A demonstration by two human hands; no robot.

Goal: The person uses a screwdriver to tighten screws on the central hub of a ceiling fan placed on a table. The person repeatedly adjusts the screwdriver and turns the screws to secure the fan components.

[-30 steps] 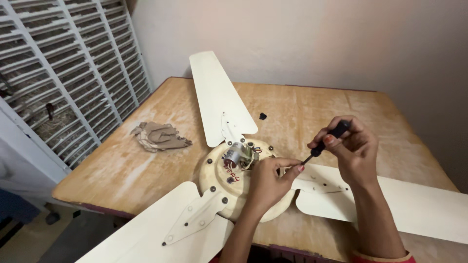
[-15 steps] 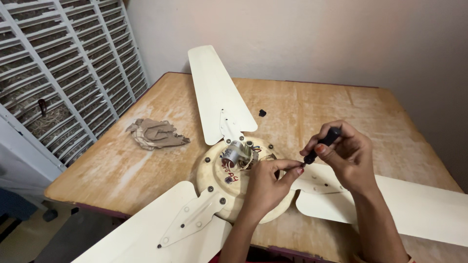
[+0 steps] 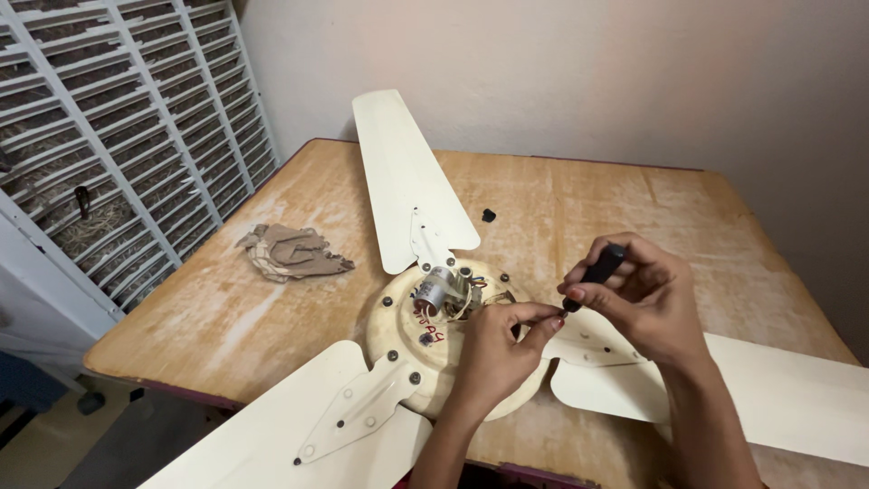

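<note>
A cream ceiling fan [image 3: 405, 337] lies on the wooden table [image 3: 588, 208], its three blades spread out and its motor hub open, showing a silver capacitor [image 3: 434, 290] and wires. My right hand [image 3: 638, 294] grips a black-handled screwdriver [image 3: 597, 269], its tip pointing down at the hub's right edge. My left hand [image 3: 498, 349] rests over the hub, thumb and forefinger pinched together at the screwdriver's tip; whatever they hold is too small to see.
A crumpled piece of brown cardboard [image 3: 290, 252] lies on the table's left side. A small black part [image 3: 489, 215] sits beyond the hub. A white louvred frame [image 3: 109, 154] stands at the left, a plain wall behind the table.
My right hand has tilted the screwdriver lower and brought it nearer the left hand's fingertips. The view has shifted slightly; the fan has not moved.
</note>
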